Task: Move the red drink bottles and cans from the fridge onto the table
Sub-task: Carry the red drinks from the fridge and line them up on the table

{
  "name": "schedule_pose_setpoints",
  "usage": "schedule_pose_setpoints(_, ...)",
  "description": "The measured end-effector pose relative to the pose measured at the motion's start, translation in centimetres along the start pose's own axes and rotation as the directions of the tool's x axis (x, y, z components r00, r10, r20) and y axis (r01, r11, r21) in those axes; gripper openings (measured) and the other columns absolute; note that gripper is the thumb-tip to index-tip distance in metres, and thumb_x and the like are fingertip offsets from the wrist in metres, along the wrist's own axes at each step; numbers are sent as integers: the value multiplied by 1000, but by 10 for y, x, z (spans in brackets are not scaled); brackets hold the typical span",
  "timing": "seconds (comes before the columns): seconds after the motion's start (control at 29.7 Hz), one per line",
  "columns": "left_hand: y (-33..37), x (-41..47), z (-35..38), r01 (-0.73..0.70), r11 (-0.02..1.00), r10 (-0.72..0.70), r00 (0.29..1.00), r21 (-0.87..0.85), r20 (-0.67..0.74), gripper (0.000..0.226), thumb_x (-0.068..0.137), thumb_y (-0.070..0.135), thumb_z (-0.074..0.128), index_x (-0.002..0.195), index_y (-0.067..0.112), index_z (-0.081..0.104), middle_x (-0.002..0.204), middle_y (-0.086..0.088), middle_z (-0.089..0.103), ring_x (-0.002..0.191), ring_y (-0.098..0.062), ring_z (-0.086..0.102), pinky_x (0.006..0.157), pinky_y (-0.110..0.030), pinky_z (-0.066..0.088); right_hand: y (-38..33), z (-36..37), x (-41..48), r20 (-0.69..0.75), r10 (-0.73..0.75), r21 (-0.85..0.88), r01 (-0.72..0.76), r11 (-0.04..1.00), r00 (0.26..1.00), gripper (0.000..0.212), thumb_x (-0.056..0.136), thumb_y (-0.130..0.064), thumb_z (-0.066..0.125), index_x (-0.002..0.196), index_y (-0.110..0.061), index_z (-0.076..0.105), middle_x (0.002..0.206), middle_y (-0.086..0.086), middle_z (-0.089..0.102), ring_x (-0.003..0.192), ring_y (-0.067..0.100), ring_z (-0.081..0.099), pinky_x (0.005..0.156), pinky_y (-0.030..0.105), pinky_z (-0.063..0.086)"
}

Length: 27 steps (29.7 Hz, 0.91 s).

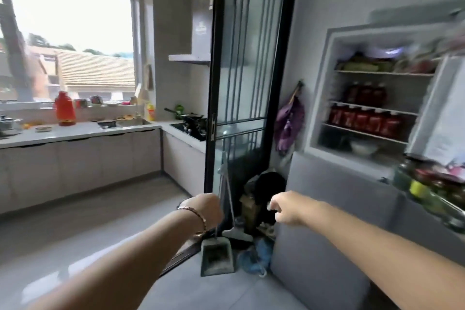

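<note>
The fridge (322, 88) stands open at the right, its door (442, 113) swung toward me. Three red drink bottles (366, 94) stand on a middle shelf, and a row of several red bottles or cans (364, 119) fills the shelf below. Both my arms reach forward at mid-frame, well short of the fridge. My left hand (205, 210), with a bracelet at the wrist, hangs loosely curled and holds nothing. My right hand (286, 209) is also empty, fingers curled downward. No table is in view.
A black-framed glass sliding door (241, 78) stands between kitchen and fridge. A dustpan (217, 257), broom and clutter lie at its foot. A grey sofa (352, 221) sits under the fridge opening. Jars fill the door shelf (432, 191). A counter (75, 131) holds a red thermos (65, 109).
</note>
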<state>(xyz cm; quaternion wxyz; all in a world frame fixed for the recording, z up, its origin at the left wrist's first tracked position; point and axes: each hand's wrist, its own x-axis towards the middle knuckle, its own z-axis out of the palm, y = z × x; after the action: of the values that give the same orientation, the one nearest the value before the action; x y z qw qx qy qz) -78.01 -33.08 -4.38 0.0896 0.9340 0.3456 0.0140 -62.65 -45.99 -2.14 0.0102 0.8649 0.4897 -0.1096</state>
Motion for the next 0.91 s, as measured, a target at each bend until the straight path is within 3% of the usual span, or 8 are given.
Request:
schedule_pose_setpoints(0.17,94,111,-9,-143,990,143,989,13,-37,30,90,28,44,109,13,63,117,-7,64,110,-28,59,90,-35,49,115,-48,38,-44,215,51,-213,976,975,32,91,-14,47,121,-12,58,127,11,59,113,30,59,98,40,48)
schedule_pose_setpoints(0.47,221,315,-27,-392,919,395,914,50,-94,29,90,31,45,110,15,60,118,-4,62,109,-25,59,87,-33,49,275,-123,148,-230,421,86,-412,907,878,28,83,-11,50,106,-11,68,112,10,67,100,29,65,88,39,54)
schedule_pose_setpoints(0.77,340,524,-77,-538,840,543,830,74,-130,30,93,24,41,114,13,59,116,-5,63,107,-27,60,90,-38,50,399,-218,276,-364,540,143,-527,838,759,25,88,-13,50,107,-15,67,111,5,65,100,26,63,90,40,52)
schedule_pose_setpoints(0.91,390,597,-79,-591,800,600,786,105,-145,30,94,22,40,110,8,61,114,-11,64,106,-29,60,84,-35,48,459,-241,323,-424,558,114,-569,814,713,24,87,-13,51,105,-13,68,110,6,67,98,25,64,87,39,54)
